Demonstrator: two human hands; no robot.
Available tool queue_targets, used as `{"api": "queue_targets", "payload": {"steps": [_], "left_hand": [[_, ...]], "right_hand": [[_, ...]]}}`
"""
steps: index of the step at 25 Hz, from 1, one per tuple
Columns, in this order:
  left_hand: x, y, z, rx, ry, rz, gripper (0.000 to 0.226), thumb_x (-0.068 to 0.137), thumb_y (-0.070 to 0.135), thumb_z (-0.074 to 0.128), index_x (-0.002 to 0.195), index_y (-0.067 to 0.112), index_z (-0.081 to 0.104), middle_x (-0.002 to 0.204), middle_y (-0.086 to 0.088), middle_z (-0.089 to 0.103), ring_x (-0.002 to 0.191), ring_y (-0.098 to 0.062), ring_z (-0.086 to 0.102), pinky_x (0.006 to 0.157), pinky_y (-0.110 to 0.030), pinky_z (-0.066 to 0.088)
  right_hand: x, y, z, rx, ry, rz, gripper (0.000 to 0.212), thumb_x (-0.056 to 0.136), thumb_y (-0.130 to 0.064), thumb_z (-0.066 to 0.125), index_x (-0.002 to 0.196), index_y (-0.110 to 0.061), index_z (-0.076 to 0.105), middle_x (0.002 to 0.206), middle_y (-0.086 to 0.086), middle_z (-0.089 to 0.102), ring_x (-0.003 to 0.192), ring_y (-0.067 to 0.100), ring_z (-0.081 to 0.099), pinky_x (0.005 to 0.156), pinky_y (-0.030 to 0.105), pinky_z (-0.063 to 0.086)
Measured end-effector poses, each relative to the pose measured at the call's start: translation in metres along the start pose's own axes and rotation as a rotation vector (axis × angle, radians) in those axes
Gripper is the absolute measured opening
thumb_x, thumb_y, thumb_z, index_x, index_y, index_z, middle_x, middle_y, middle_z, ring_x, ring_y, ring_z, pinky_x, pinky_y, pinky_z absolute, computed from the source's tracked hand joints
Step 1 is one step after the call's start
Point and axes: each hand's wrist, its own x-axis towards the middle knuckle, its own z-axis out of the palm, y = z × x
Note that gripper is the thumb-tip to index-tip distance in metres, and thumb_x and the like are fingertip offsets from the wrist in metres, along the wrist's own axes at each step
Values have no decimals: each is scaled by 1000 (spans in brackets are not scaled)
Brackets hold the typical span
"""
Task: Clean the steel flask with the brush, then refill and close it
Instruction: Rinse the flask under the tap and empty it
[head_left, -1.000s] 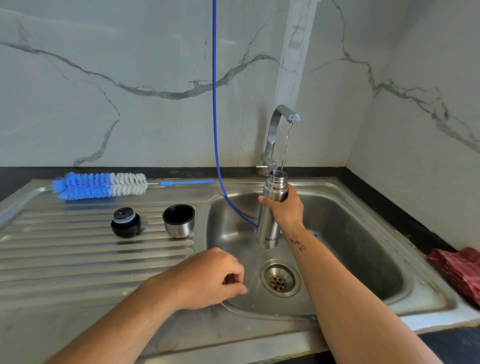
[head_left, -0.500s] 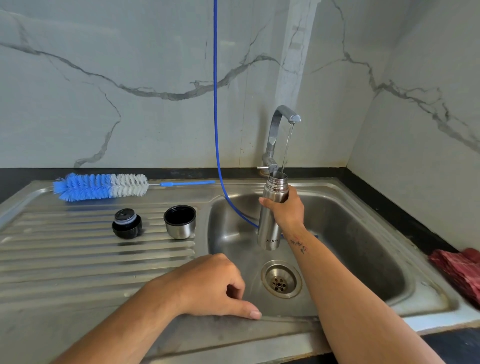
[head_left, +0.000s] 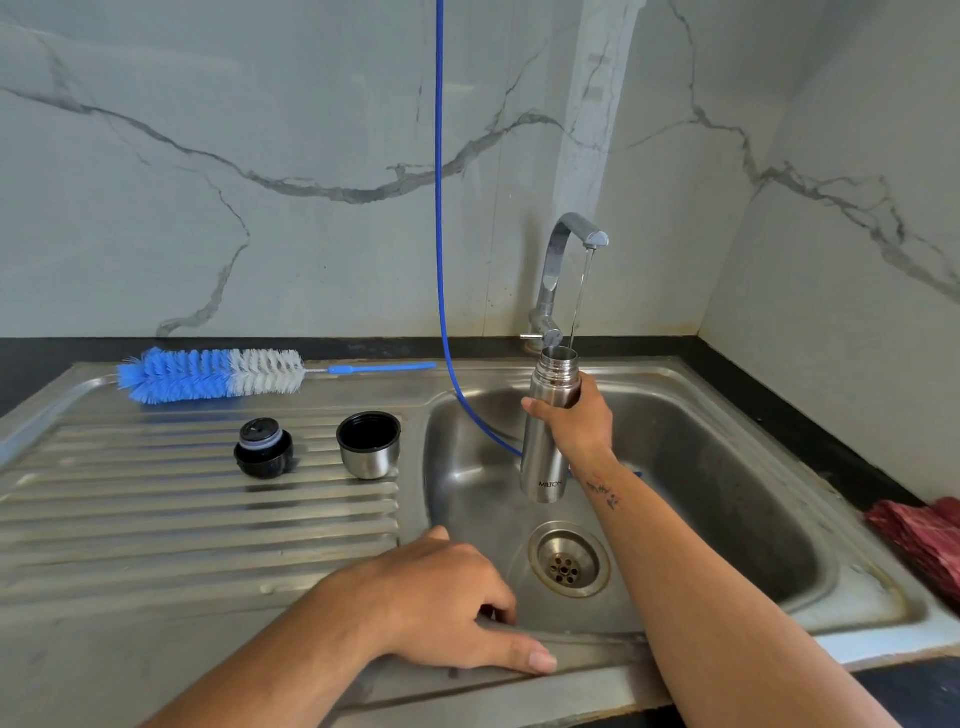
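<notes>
Water runs in a thin stream from the tap straight into the open mouth of the flask, which stands upright above the basin, held clear of the bottom. The right hand grips it just below the threaded neck, fingers wrapped round the far side, thumb across the near side. At 6 o'clock from the flask sits the drain.

The left hand rests on the sink at its front rim, at about 8 o'clock from the drain; thumb lying flat along the rim, the other fingers curled down over the edge into the basin, holding nothing.

Out on the ribbed drainboard, at 9 o'clock from the flask, the steel cup stands mouth up, and just beside it, further left, the black stopper. At 11 o'clock from those two lies the brush, blue and white bristles to the left, handle pointing right, along the back edge.

A blue hose hangs down the wall and curves into the basin behind the flask. A red cloth lies at 3 o'clock, on the counter at the right edge.
</notes>
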Motion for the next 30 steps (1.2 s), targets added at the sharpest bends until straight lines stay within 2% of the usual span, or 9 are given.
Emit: {"api": "queue_targets", "payload": {"steps": [6,9,11,14,18,22,30], "left_hand": [[-1,1,-6,-17,54,27,87,71,101,29,94,28,70,87,11,70,87,-7,63,98,-35,43],[-3,-6,-8,-36,130,10,83,69,100,36,88,27,70,81,11,68,84,-8,63,84,-37,54],[-5,-16,-12,0,184,-8,83,68,100,39,84,26,71,78,12,67,86,-4,59,79,-35,55],[-10,-29,-19,10,180,-49,81,65,100,44,81,26,73,79,16,67,91,0,51,82,-31,52],[-11,-25,-21,12,175,-27,79,64,98,48,80,26,73,78,16,66,89,-3,54,83,-29,50],[-10,-23,-19,88,176,-14,78,67,97,47,81,25,72,78,15,66,88,-3,50,89,-22,39],[-9,-23,-19,92,170,-27,79,66,98,46,82,25,72,78,15,65,86,-3,48,93,-25,39]], "right_hand": [[-1,-2,0,8,2,8,65,74,-30,90,129,-26,55,115,-8,67,109,18,65,101,46,53],[-1,-2,0,5,5,9,66,74,-31,91,129,-26,56,115,-8,67,108,18,65,100,46,54],[-1,-1,0,4,1,6,63,74,-31,90,127,-27,56,110,-11,66,106,17,65,99,44,54],[-2,-1,0,0,-5,9,63,75,-30,90,127,-28,56,108,-12,64,105,16,64,98,43,53],[-2,-2,1,-3,-6,15,64,75,-30,90,128,-27,55,107,-13,63,105,16,63,99,43,53],[-1,-1,0,1,-4,19,64,74,-30,90,128,-27,56,109,-12,64,106,16,63,98,43,52],[-3,-2,-1,8,-1,19,65,75,-28,90,130,-25,56,110,-11,64,105,15,62,98,41,51]]}}
